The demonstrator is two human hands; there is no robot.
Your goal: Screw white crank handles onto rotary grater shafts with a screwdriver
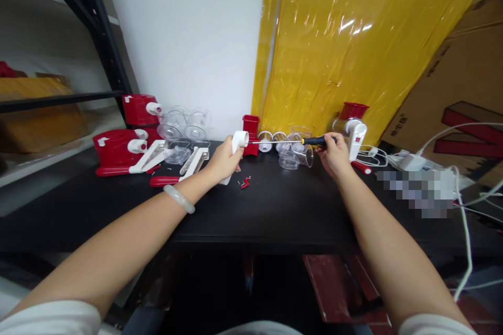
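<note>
My left hand (pixel 226 161) is closed around a white plastic part (pixel 240 140) whose round opening faces right. In my right hand (pixel 334 154) is the dark handle of a screwdriver (pixel 310 141), held level with its long shaft pointing left. The shaft's tip is at the white part's opening; whether it touches inside cannot be made out. Behind the shaft stand a red hopper piece (pixel 250 128), white-rimmed drums (pixel 265 141) and clear plastic parts (pixel 290 159). Small red pieces and screws (pixel 245 183) lie on the black table (pixel 251 217) below my left hand.
Red housings (pixel 113 151) and white crank arms with red handles (pixel 192 167) are at the left, near clear cups (pixel 196 120). On the right are a red-and-white machine (pixel 356 133), white cables (pixel 463 220) and a large carton (pixel 451 89). A shelf rack borders the left.
</note>
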